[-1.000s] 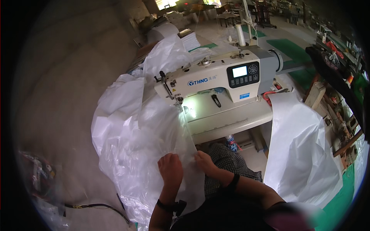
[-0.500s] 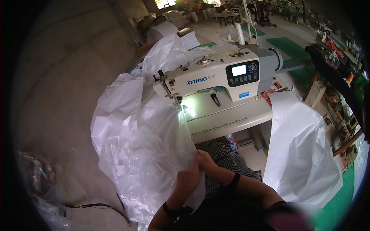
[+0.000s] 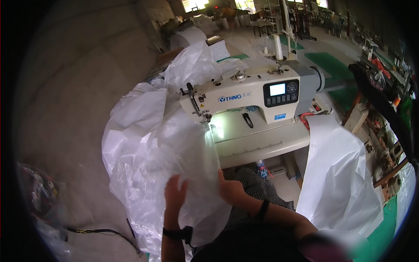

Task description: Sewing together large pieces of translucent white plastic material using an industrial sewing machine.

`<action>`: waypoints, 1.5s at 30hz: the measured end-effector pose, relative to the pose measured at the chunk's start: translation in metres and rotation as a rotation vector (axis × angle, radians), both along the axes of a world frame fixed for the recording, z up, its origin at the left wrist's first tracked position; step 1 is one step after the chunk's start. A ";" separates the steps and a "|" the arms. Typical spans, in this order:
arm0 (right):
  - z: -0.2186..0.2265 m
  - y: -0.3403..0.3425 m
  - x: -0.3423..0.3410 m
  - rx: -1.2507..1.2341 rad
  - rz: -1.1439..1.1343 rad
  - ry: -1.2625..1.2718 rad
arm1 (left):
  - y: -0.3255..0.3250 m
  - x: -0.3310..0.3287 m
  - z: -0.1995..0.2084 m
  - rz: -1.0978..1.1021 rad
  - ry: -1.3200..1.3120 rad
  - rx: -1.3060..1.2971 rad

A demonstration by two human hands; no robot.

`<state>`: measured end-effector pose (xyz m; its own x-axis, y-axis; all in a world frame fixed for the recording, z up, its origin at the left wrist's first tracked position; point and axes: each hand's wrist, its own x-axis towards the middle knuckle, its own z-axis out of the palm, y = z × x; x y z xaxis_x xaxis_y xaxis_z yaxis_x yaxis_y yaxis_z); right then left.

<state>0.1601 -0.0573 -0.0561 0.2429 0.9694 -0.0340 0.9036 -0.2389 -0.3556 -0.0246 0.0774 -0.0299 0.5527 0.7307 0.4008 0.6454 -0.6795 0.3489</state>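
A large translucent white plastic sheet (image 3: 144, 153) drapes over the left side of a sewing machine (image 3: 244, 94) and hangs down toward me. The sheet's right edge runs up beneath the lit needle area (image 3: 207, 122). On the sheet lies my left hand (image 3: 175, 193), its fingers stretched and apart, gripping nothing. My right hand (image 3: 230, 190) is closed on the sheet's edge, just below the machine bed's front; some of its fingers are hidden. Black bands circle both wrists.
Right of the machine bed (image 3: 266, 146) hangs another white sheet (image 3: 336, 170). A small dark tool (image 3: 248, 120) rests on the bed. Behind the machine stands a white thread cone (image 3: 278, 47). A black cable (image 3: 104, 232) crosses the floor at lower left.
My left hand has come away from the right hand and moved left and up over the sheet, its fingers opening. My right hand stays near the sheet's edge. The view has shifted slightly.
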 end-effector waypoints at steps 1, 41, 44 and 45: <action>0.001 0.003 -0.003 0.027 0.006 0.022 | 0.021 -0.010 -0.004 0.041 0.034 0.072; 0.015 0.103 0.049 -0.105 -0.375 0.758 | 0.242 -0.001 0.014 0.153 0.794 -0.166; -0.020 0.048 0.043 -0.066 -0.284 0.970 | 0.147 -0.001 0.036 -0.052 0.137 0.016; -0.033 0.035 0.039 -0.107 -0.183 1.078 | 0.114 -0.001 0.039 -0.272 0.071 0.006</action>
<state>0.1996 -0.0219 -0.0895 0.1753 0.9012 -0.3963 0.0788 -0.4141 -0.9068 -0.0260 0.1914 0.0091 0.7550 0.5491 0.3583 0.4613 -0.8332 0.3048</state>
